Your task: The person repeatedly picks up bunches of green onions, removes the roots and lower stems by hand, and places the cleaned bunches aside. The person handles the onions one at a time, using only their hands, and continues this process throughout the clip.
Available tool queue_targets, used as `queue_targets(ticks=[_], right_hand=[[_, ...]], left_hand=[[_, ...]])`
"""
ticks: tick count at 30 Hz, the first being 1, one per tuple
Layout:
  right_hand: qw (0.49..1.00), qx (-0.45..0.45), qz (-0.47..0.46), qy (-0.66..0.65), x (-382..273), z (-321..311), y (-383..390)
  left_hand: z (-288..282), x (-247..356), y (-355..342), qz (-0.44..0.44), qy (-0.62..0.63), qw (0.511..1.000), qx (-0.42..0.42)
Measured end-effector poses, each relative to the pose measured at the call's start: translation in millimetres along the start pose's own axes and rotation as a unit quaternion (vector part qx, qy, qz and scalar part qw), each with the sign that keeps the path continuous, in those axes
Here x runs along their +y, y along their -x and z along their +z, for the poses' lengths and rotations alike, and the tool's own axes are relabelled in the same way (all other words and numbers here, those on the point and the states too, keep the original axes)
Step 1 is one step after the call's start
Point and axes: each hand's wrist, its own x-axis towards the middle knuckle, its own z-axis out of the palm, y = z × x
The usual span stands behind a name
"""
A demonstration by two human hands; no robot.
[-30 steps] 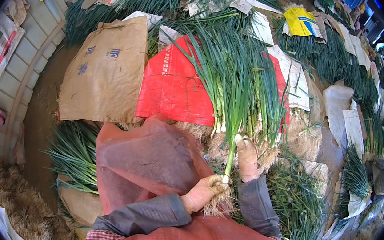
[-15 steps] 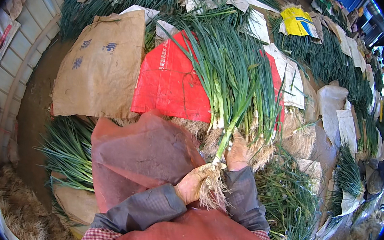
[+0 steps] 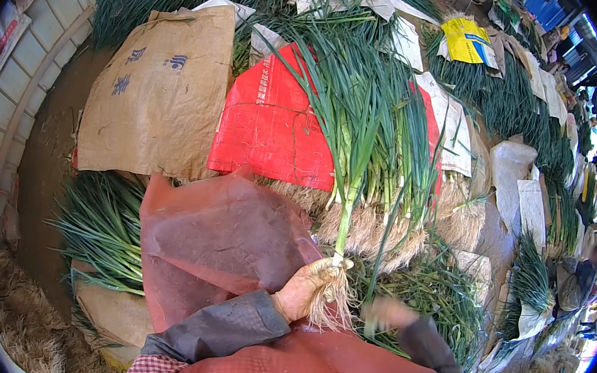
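Observation:
My left hand (image 3: 304, 288) is closed around the white base of a green onion (image 3: 345, 225), just above its pale, stringy roots. The stalk stands upright and its long leaves fan out over a red sack (image 3: 275, 129). My right hand (image 3: 393, 314), smeared by motion, is at the right of those roots. A long, thin green onion leaf (image 3: 379, 258) runs down to its fingers and appears gripped there. Beyond my hands, more green onions (image 3: 407, 173) lie side by side on the red sack, their bushy roots (image 3: 360, 227) toward me.
A brown sack (image 3: 155, 89) covers the left of the pile. Loose green leaves (image 3: 440, 298) are heaped at the right, and more green onions (image 3: 105, 234) lie at the left. Reddish sheeting (image 3: 227, 230) covers my lap. A pale panelled wall (image 3: 36, 61) curves along the left.
My right hand has left the onion stalk and swung down to the right, with a long leaf trailing from it. My left hand still holds the onion near its roots.

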Motion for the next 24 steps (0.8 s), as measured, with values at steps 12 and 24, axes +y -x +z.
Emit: queue_targets(ticks=[12,24], right_hand=[[0.768,0.485,-0.27,0.318,-156,-79,-33],[0.901,0.219,-0.371,0.057,-170,19,52]], left_hand=[[8,-42,-32,0.047,-0.257,0.962,0.078],[6,-24,-30,0.047,-0.15,0.979,0.127]])
